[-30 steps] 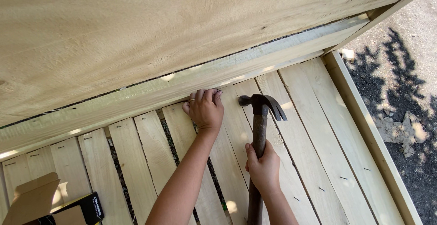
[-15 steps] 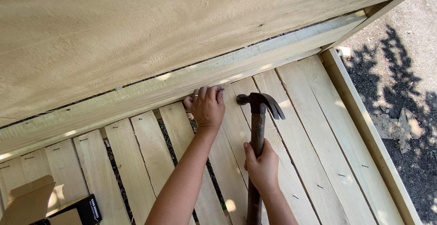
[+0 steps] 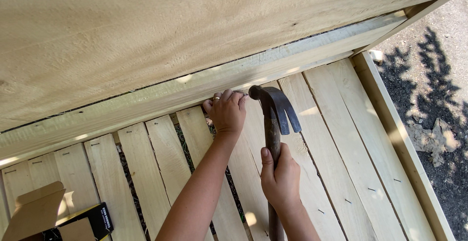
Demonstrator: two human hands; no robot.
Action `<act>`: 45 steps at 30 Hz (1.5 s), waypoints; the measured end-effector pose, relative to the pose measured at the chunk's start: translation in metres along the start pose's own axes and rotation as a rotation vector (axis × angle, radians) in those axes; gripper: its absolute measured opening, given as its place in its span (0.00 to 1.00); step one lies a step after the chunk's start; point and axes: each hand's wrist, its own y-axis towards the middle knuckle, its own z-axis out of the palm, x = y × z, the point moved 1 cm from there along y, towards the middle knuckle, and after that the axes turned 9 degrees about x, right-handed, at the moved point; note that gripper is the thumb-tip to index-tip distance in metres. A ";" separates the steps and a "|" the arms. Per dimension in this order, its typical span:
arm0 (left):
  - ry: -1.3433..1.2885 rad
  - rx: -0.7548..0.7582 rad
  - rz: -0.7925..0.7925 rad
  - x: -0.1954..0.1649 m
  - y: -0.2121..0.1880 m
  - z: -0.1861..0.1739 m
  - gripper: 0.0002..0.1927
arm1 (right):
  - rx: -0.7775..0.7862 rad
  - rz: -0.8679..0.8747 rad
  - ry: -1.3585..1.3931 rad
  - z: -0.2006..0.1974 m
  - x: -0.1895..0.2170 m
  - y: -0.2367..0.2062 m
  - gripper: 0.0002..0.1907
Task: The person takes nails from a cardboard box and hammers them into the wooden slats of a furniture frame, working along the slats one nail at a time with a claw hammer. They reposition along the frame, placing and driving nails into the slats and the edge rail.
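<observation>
Two bare hands work low against a big, pale, rough-grained plywood panel that fills the upper half of the view. Under its bottom edge runs a long, light timber rail, slanting up to the right. Below the rail lies a deck of pale wooden slats, smooth-sawn, with narrow dark gaps between them and small staples showing in the wood. A timber border closes the deck on the right; past it is dark gravel ground with leaf shadows. The slats to the right of the hands are open.

The right hand has its grip clamped around the brown handle of a claw hammer, thumb laid along the shaft. The dark metal head sits just beside the rail, claw curving down to the right. The left hand rests at the rail's lower edge, touching it, just left of the hammer head. Its fingers are pinched together; what they hold is too small to tell. A ring shows on one finger.

At the lower left corner sits an open cardboard box with a black side.
</observation>
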 end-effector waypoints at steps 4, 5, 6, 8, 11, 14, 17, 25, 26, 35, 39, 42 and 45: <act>0.169 -0.041 0.040 0.002 0.002 0.002 0.05 | 0.131 0.110 -0.140 0.011 0.005 0.020 0.17; 0.132 -0.009 0.027 0.003 0.001 0.003 0.05 | 0.106 0.097 -0.130 0.010 0.003 0.020 0.17; 0.094 0.019 0.011 0.003 0.003 0.004 0.04 | 0.080 0.079 -0.122 0.009 0.001 0.021 0.18; 0.032 0.058 -0.011 0.004 0.003 0.005 0.06 | 0.042 0.055 -0.115 0.007 -0.002 0.019 0.19; -0.055 0.038 -0.003 0.003 0.006 0.004 0.10 | -0.008 0.022 -0.108 -0.002 -0.004 0.014 0.19; -0.126 -0.016 0.037 0.004 -0.003 -0.006 0.13 | -0.023 0.002 -0.088 -0.011 0.001 0.007 0.19; -0.041 -0.020 0.184 0.014 -0.032 -0.026 0.11 | -0.028 0.000 -0.046 -0.017 0.006 -0.002 0.18; 0.147 0.165 0.412 0.027 -0.057 -0.045 0.22 | 0.007 -0.043 -0.114 0.011 0.031 0.024 0.18; 0.163 0.178 0.414 0.027 -0.055 -0.044 0.22 | -0.002 -0.042 -0.108 0.010 0.033 0.023 0.18; 0.206 0.208 0.408 0.030 -0.060 -0.034 0.23 | 0.033 0.050 -0.163 0.011 0.038 0.020 0.20; 0.204 0.203 0.403 0.029 -0.060 -0.032 0.23 | -0.050 0.014 -0.116 0.009 0.028 0.018 0.20; 0.196 0.195 0.396 0.030 -0.057 -0.035 0.22 | -0.054 -0.003 -0.143 0.012 0.024 0.021 0.20; 0.185 0.187 0.403 0.030 -0.054 -0.036 0.21 | -0.057 -0.069 -0.180 0.011 0.022 0.026 0.21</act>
